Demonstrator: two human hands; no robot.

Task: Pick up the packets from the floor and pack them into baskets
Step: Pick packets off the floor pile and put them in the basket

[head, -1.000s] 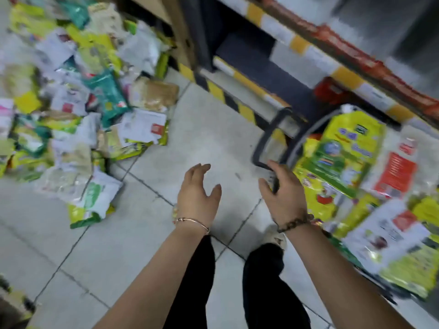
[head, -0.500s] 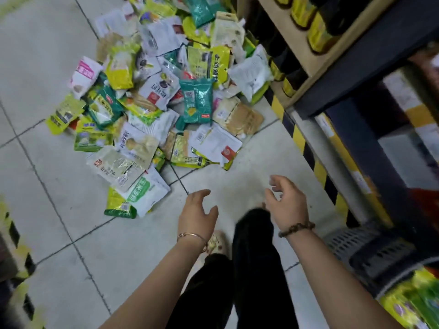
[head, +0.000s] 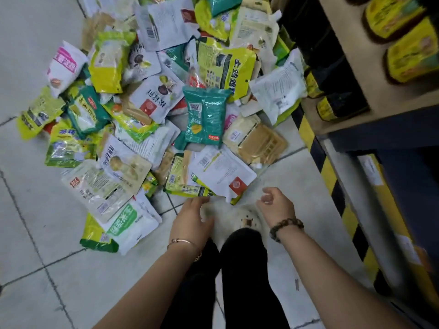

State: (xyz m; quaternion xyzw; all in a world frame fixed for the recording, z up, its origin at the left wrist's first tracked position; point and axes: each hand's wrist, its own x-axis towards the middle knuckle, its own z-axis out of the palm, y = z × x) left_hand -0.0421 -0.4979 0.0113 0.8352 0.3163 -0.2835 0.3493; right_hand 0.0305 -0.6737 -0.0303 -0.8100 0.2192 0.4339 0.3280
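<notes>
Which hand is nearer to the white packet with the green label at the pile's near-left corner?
Left. The left hand hovers just right of the white packet, not touching it; the right hand is farther right, beyond the left hand.

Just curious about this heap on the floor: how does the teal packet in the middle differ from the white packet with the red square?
The teal packet is dark and glossy; the white packet is pale, with a red square at one corner. The teal packet lies atop the heap; the white packet lies at its near edge. Both show a barcode, and neither is held.
</notes>
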